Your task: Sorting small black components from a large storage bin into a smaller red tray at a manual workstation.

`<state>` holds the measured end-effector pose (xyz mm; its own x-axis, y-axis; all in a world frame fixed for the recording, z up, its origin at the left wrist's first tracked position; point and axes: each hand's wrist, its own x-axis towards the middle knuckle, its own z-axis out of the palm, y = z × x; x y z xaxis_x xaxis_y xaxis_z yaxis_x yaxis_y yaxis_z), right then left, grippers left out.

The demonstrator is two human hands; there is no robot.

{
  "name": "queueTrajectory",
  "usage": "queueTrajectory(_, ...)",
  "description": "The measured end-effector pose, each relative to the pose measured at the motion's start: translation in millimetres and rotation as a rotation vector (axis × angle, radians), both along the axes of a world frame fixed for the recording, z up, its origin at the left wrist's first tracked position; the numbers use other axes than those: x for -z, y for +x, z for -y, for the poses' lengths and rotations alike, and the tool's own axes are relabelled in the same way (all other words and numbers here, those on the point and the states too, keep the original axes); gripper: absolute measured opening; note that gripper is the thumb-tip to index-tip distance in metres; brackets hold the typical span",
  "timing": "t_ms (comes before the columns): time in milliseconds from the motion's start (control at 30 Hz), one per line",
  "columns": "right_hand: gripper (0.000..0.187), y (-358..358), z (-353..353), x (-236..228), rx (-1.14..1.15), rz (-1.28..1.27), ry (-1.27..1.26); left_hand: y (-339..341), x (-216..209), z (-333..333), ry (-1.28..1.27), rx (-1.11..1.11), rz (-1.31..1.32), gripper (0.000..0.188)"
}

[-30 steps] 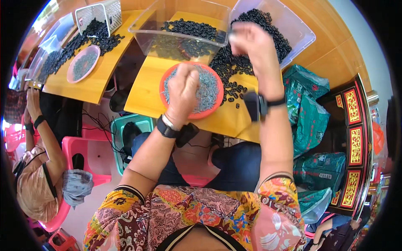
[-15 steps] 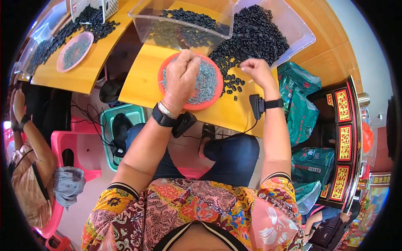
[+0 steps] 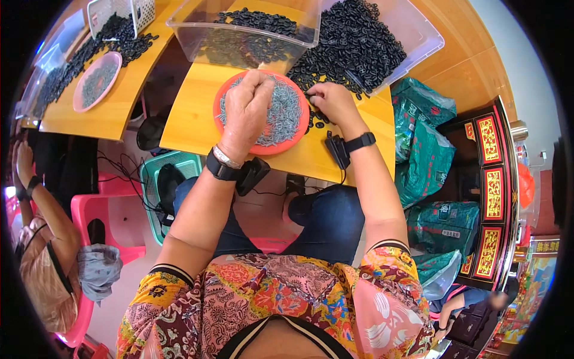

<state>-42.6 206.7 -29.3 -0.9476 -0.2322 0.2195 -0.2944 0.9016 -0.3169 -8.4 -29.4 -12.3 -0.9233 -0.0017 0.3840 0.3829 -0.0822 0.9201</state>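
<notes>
My left hand [image 3: 246, 110] is closed above a round red-orange plate [image 3: 304, 122] heaped with small grey metal pins or screws [image 3: 284, 110]. Its curled fingers hide whatever they hold. Just off the plate's right rim, my right hand [image 3: 333, 103] pinches a small black oval piece [image 3: 309, 94] between thumb and fingertips. A few more black ovals [image 3: 319, 125] lie on the yellow table [image 3: 191, 113] below that hand. Behind it, a large pile of black oval pieces [image 3: 353, 45] spills from a tipped clear tub [image 3: 421, 39].
Another clear plastic bin [image 3: 245, 39] stands behind the plate. Green bags [image 3: 427, 161] sit to the right beside a dark carved cabinet [image 3: 493, 185]. At the left, another person's arm [image 3: 51, 203] shows near a second table [image 3: 89, 122] with a pink plate [image 3: 79, 90].
My right hand has moved left and down from above the pile's edge to the plate's right rim. My left hand stays closed over the plate. The whole view has shifted slightly.
</notes>
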Motion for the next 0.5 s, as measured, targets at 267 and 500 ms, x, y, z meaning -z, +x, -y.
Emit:
queueTrajectory(267, 0.022, -7.6, -30.7, -3.3, 0.198, 0.184, -0.124, 0.8, -2.3, 4.5, 0.016, 0.01, 0.016, 0.015)
queueTrajectory(500, 0.015, -9.5, -42.4, -9.0, 0.285, 0.181, -0.138, 0.8, -2.3, 2.6, 0.002, 0.011, 0.014, 0.014)
